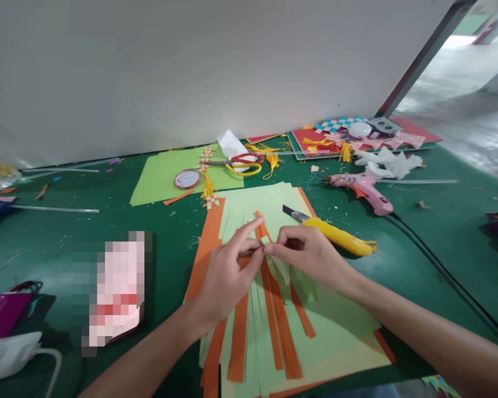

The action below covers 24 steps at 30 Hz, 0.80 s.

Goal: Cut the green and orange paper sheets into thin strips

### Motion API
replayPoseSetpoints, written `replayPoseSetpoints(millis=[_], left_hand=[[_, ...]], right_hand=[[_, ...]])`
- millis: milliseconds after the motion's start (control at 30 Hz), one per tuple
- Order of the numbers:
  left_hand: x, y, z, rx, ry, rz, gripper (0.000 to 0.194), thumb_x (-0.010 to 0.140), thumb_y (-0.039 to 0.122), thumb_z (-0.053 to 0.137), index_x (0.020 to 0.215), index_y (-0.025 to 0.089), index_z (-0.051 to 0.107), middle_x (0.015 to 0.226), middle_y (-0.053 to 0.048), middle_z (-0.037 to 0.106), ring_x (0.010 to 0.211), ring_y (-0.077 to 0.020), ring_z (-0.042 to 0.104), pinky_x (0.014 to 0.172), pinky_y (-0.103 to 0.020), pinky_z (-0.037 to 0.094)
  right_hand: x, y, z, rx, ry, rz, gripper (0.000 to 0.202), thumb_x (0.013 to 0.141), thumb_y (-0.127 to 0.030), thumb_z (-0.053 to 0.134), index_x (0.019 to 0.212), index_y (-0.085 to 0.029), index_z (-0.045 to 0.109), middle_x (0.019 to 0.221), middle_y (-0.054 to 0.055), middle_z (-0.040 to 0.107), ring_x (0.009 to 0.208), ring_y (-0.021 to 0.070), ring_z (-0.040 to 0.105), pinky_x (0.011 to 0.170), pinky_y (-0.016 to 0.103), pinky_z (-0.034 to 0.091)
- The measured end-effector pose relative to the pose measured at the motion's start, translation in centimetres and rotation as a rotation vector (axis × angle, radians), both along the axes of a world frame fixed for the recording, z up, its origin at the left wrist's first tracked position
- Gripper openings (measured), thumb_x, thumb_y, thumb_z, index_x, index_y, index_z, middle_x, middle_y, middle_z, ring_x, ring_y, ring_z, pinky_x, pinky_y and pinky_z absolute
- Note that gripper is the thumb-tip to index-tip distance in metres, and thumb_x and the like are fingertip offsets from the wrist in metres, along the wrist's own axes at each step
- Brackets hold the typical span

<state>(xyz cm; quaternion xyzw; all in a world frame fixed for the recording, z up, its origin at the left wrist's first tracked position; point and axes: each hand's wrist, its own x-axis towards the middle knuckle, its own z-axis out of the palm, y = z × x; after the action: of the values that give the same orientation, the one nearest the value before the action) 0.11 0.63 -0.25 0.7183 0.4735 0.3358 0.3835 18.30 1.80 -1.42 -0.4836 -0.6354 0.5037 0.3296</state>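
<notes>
My left hand [228,271] and my right hand [309,251] meet over the middle of the table, fingertips pinched together. Between them is a pale green paper strip [279,269], whose loose part hangs below my right fingers. The exact fold at the fingertips is hidden. Beneath both hands lie several orange paper strips [238,348] and narrow green strips on a stack of light green paper sheets [340,337]. Just beyond my right hand, a yellow utility knife [336,235] rests with its blade out, pointing up and left.
A pink glue gun [367,190] lies at the right, its black cord running toward me. Red-and-yellow scissors [244,164], a round tin [187,178] and a yellow tassel [208,187] sit at the back. A blurred pink object [118,293] is at left. A pale wall [182,72] stands behind.
</notes>
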Motion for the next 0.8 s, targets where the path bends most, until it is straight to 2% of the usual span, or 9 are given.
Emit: replayPoseSetpoints(millis=[67, 167, 267, 400, 500, 633, 800], left_hand=[[-0.06, 0.01, -0.15, 0.007, -0.018, -0.006, 0.045, 0.094, 0.021, 0.049, 0.138, 0.023, 0.045, 0.075, 0.003, 0.065, 0.068, -0.0104, 0.06, 0.065, -0.018, 0.046], [-0.12, 0.07, -0.24, -0.001, -0.042, -0.006, 0.047, 0.093, 0.02, 0.05, 0.139, 0.024, 0.043, 0.081, 0.001, 0.067, 0.075, -0.0115, 0.064, 0.071, -0.02, 0.049], [-0.08, 0.06, -0.06, -0.035, -0.042, -0.009, 0.048, 0.093, 0.021, 0.051, 0.14, 0.023, 0.043, 0.083, 0.001, 0.068, 0.078, -0.0124, 0.066, 0.074, -0.021, 0.05], [0.07, -0.08, 0.36, -0.108, -0.103, -0.017, 0.051, 0.093, 0.023, 0.052, 0.142, 0.023, 0.041, 0.083, 0.0, 0.069, 0.081, -0.0139, 0.066, 0.077, -0.023, 0.05], [0.01, 0.02, 0.48, -0.267, -0.233, -0.03, 0.051, 0.093, 0.026, 0.053, 0.143, 0.024, 0.04, 0.09, -0.003, 0.07, 0.088, -0.0164, 0.065, 0.08, -0.025, 0.049], [-0.26, 0.5, 0.17, -0.478, -0.414, -0.084, 0.044, 0.094, 0.032, 0.056, 0.137, 0.027, 0.047, 0.087, -0.001, 0.069, 0.091, -0.0157, 0.064, 0.083, -0.025, 0.047], [-0.26, 0.82, -0.09, -0.588, -0.536, -0.161, 0.039, 0.093, 0.033, 0.059, 0.131, 0.026, 0.052, 0.094, -0.002, 0.069, 0.089, -0.0165, 0.068, 0.088, -0.029, 0.046]], right_hand=[[-0.02, 0.03, -0.13, 0.019, 0.015, -0.001, 0.034, 0.085, -0.044, 0.062, 0.067, -0.018, 0.049, 0.059, -0.005, 0.045, 0.054, 0.008, 0.036, 0.048, 0.022, 0.028], [-0.06, 0.08, -0.25, 0.054, 0.076, -0.01, 0.022, 0.085, -0.04, 0.063, 0.084, -0.02, 0.054, 0.064, -0.006, 0.047, 0.056, 0.009, 0.041, 0.05, 0.023, 0.032], [0.0, 0.12, -0.23, 0.079, 0.073, -0.002, 0.024, 0.085, -0.04, 0.064, 0.098, -0.021, 0.058, 0.061, -0.007, 0.043, 0.054, 0.0095, 0.039, 0.049, 0.024, 0.03], [0.22, 0.17, -0.15, 0.034, 0.106, -0.017, 0.022, 0.083, -0.041, 0.067, 0.091, -0.02, 0.063, 0.06, -0.006, 0.04, 0.054, 0.0096, 0.035, 0.05, 0.025, 0.026], [0.34, 0.26, -0.08, -0.05, 0.197, -0.044, 0.022, 0.079, -0.04, 0.07, 0.085, -0.02, 0.065, 0.064, -0.004, 0.046, 0.058, 0.01, 0.036, 0.053, 0.025, 0.027], [0.3, 0.39, 0.16, -0.218, 0.403, -0.036, 0.021, 0.072, -0.035, 0.077, 0.077, -0.02, 0.065, 0.064, -0.004, 0.05, 0.062, 0.0107, 0.044, 0.059, 0.025, 0.035], [0.13, 0.28, 0.58, -0.409, 0.597, 0.027, 0.02, 0.069, -0.029, 0.08, 0.07, -0.019, 0.063, 0.062, -0.005, 0.052, 0.057, 0.0107, 0.047, 0.059, 0.027, 0.039]])
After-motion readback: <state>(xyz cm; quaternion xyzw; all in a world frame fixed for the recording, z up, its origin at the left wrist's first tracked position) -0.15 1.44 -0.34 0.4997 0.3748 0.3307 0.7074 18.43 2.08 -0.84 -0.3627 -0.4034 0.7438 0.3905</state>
